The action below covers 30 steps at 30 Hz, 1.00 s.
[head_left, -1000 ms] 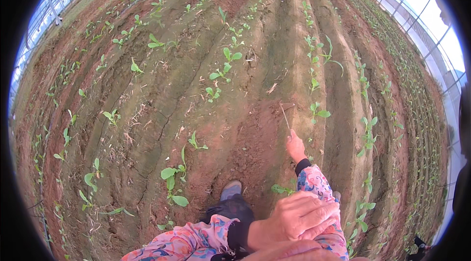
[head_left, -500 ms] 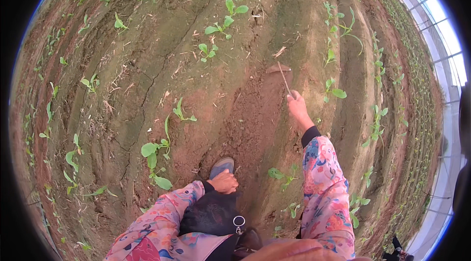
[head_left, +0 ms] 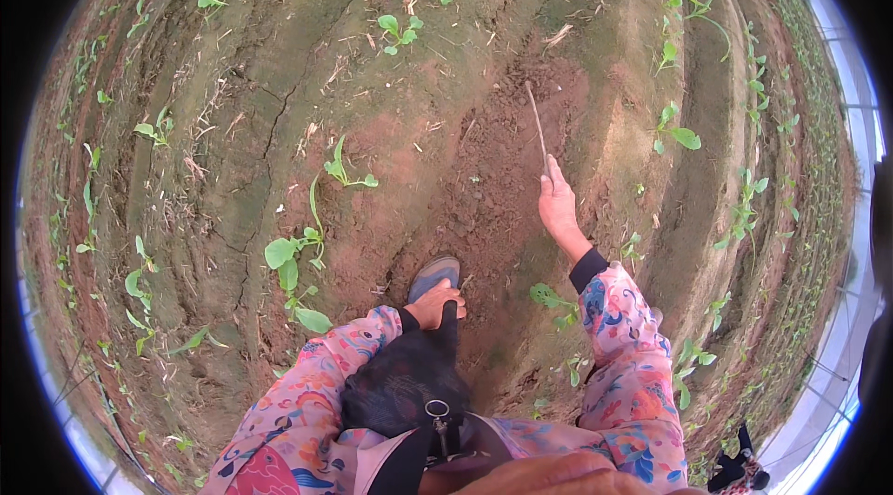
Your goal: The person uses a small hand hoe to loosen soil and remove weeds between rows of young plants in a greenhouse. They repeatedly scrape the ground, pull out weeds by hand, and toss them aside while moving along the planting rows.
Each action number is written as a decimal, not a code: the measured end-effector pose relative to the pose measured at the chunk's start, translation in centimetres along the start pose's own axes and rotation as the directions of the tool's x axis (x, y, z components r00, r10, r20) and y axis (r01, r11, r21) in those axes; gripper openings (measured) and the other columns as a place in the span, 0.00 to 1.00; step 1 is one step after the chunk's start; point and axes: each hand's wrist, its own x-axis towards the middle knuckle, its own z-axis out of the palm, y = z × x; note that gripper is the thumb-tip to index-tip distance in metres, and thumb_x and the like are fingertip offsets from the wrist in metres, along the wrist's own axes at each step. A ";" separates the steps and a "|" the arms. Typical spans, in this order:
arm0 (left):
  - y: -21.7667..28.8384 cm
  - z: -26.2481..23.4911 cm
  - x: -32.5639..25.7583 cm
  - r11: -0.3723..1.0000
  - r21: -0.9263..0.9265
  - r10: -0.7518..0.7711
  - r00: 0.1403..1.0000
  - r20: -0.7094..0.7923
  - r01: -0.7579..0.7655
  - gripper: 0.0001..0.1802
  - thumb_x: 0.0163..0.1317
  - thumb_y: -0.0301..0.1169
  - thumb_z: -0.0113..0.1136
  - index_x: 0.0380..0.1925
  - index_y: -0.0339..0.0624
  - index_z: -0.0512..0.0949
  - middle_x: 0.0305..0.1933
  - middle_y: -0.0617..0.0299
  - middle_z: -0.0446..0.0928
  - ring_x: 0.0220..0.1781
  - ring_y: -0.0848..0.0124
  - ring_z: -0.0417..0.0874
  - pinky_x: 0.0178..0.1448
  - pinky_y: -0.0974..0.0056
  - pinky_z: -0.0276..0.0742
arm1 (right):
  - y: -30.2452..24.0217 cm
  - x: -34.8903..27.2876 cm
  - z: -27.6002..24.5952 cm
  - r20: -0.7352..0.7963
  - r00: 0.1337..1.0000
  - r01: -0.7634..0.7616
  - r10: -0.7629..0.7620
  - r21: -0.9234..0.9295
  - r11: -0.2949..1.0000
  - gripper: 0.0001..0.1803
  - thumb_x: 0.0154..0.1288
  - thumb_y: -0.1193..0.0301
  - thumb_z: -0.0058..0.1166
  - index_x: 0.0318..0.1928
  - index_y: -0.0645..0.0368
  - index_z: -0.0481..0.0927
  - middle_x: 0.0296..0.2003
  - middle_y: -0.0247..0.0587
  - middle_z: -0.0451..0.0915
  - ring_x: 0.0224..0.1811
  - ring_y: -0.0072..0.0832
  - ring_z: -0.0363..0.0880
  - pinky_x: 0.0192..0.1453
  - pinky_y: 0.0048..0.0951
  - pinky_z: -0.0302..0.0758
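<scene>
My right hand (head_left: 558, 205) is closed round the thin wooden handle of a hoe (head_left: 537, 123), stretched out over the bare strip of soil ahead of me. The handle's far end meets loose reddish-brown soil (head_left: 558, 86); its blade cannot be made out there. My left hand (head_left: 433, 305) is curled low in front of my body, against dark cloth (head_left: 400, 383) and just above the toe of a grey-blue shoe (head_left: 434, 274). What its fingers hold, if anything, is hidden. A leafy green seedling (head_left: 293, 262) grows to the left of that hand.
Rows of young green plants run away from me on both sides, including a seedling (head_left: 553, 301) beside my right forearm and another (head_left: 677, 129) farther right. Dry straw bits (head_left: 558, 36) lie on the soil. A pale greenhouse wall (head_left: 842, 309) curves along the right.
The hoe's metal blade, visible before on the soil, no longer shows, and the soil at its end is freshly broken. My left hand has shifted slightly forward; the whole view has moved a little.
</scene>
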 end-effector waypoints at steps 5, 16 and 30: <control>-0.2 0.6 0.7 0.999 0.020 0.025 1.000 0.011 -0.025 0.07 0.45 0.41 0.52 0.19 0.54 0.71 0.23 0.68 0.68 0.33 0.69 0.71 0.40 0.60 0.57 | -2.7 4.3 -4.1 -0.098 0.994 0.031 -0.053 -0.212 0.977 0.25 0.66 0.65 0.41 0.64 0.39 0.60 0.39 0.56 0.78 0.43 0.51 0.77 0.49 0.44 0.72; -0.3 0.9 -0.4 1.000 -0.015 0.023 1.000 -0.005 -0.023 0.06 0.48 0.39 0.50 0.18 0.54 0.69 0.23 0.67 0.66 0.33 0.67 0.70 0.39 0.58 0.56 | -3.6 12.4 -7.6 -0.153 0.986 -0.127 0.067 -0.420 0.898 0.26 0.64 0.66 0.42 0.64 0.43 0.60 0.40 0.60 0.77 0.43 0.54 0.76 0.48 0.49 0.71; -4.7 7.9 -0.2 0.968 -0.241 -0.121 0.977 -0.174 0.077 0.18 0.48 0.44 0.54 0.10 0.44 0.70 0.20 0.53 0.73 0.27 0.56 0.68 0.36 0.56 0.54 | -4.5 -18.8 -13.1 0.148 0.979 -0.077 0.143 -0.381 0.921 0.28 0.65 0.68 0.43 0.65 0.48 0.57 0.32 0.62 0.77 0.36 0.55 0.77 0.41 0.48 0.72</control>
